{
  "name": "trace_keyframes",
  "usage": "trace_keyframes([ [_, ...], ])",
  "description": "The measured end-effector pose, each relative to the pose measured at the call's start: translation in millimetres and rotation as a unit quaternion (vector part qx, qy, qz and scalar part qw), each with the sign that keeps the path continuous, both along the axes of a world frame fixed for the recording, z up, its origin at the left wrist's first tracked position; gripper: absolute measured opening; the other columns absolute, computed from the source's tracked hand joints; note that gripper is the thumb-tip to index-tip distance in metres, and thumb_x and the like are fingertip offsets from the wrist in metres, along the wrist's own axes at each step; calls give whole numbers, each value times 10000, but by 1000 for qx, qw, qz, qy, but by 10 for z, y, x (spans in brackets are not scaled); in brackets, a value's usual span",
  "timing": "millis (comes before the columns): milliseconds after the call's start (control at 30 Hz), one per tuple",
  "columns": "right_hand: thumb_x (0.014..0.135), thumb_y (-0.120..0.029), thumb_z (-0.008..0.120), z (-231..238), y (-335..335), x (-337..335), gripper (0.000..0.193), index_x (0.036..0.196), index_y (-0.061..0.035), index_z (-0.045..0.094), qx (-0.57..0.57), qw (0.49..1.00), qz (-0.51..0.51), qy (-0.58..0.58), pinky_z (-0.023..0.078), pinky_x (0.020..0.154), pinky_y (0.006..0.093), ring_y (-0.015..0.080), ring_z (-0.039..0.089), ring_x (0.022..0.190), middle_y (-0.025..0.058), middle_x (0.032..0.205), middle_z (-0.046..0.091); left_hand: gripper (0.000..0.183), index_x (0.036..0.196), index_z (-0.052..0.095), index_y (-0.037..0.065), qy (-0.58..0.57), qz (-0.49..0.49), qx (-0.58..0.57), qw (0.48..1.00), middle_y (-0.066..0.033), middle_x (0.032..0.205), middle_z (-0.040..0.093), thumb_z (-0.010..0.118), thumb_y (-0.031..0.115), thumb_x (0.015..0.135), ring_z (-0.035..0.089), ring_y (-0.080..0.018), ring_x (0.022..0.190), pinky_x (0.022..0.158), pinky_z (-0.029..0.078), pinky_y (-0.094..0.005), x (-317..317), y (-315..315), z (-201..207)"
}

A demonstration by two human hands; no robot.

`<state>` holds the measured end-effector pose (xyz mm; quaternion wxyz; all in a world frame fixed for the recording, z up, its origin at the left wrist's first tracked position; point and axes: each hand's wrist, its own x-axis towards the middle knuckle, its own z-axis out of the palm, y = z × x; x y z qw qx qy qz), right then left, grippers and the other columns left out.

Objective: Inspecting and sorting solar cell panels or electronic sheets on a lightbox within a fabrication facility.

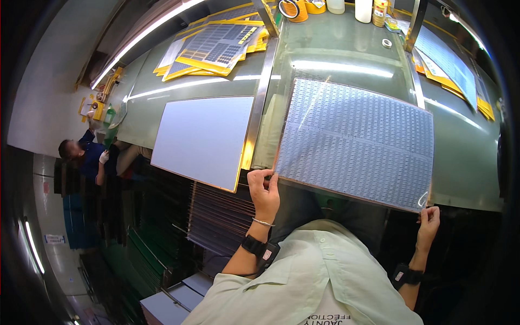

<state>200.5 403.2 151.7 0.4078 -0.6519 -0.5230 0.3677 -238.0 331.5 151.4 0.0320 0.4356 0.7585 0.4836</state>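
Note:
A large rectangular sheet (357,141) with a dense, repeated dark pattern lies over the light table in front of me, its near edge toward my body. It looks like a patterned film, with a thin coppery border along its edges. At its near left corner, my left hand (264,190) pinches the edge between thumb and fingers. My right hand (429,218) grips the near right corner in the same way. To the left lies a plain pale panel (203,141) with copper-coloured edges, apart from both hands.
Stacked yellow-edged films (216,49) lie at the far left, more films (447,65) at the far right. A tape roll (293,10), bottles (363,10) and a small white ring (386,43) stand at the back. Metal posts (266,19) rise there. A co-worker (100,154) is at left. Racked panels (216,216) are below.

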Motion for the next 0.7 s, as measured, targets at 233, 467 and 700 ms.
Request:
trace_keyframes([
  [233, 888, -58, 516, 23, -11, -38, 132, 782, -64, 438, -13, 1000, -1, -3, 365, 532, 183, 48, 425, 599, -28, 671, 426, 137, 872, 577, 54, -82, -2, -21, 996, -59, 850, 458, 658, 26, 766, 453, -156, 698, 536, 411, -249, -59, 5, 40],
  [467, 888, -51, 511, 1, -12, -14, 137, 779, -64, 430, -5, 1000, 1, 3, 356, 530, 187, 44, 414, 597, -30, 669, 419, 151, 899, 581, 67, 6, 1, -45, 999, -56, 837, 446, 657, 49, 770, 438, -162, 685, 590, 404, -260, -58, 69, 64],
  [700, 894, -53, 503, 6, -9, -2, 134, 782, -64, 431, -2, 1000, 8, -19, 357, 532, 194, 56, 415, 592, -22, 666, 422, 148, 956, 550, 52, -244, -14, -109, 963, -105, 1024, 515, 619, 94, 832, 532, -159, 809, 673, 441, -247, -62, 10, 58],
])
